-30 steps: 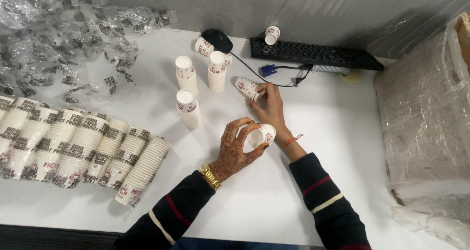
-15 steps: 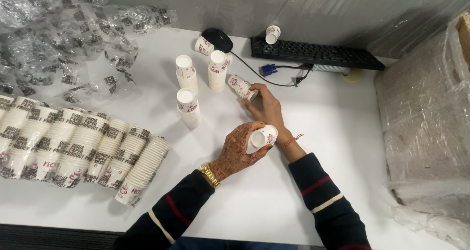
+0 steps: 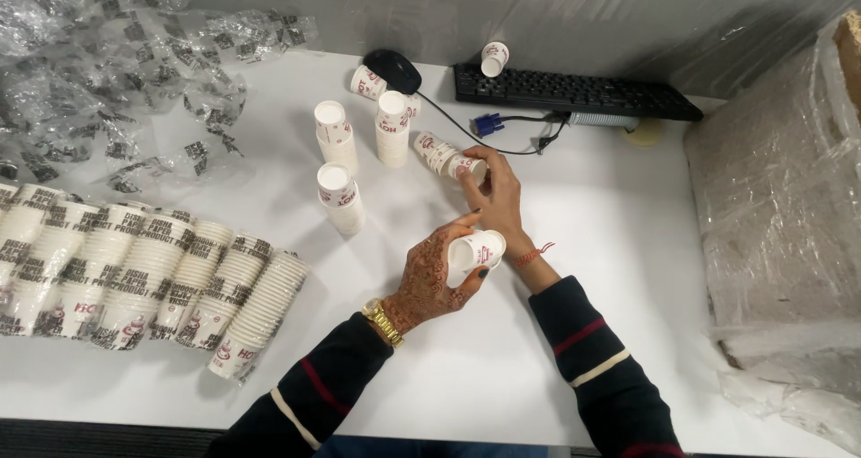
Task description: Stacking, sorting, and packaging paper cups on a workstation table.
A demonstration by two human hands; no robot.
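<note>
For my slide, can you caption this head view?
Left hand holds a paper cup while right hand touches a lying cup stack.

A single head-worn view looks steeply down from close above the white rectangular tabletop (image 3: 628, 243), facing twelve o'clock toward the black flat keyboard (image 3: 574, 92) at the far edge.

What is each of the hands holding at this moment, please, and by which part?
The left hand holds a small paper cup by its side wall. The right hand grips the near end of a short cup stack lying on the table.
</note>
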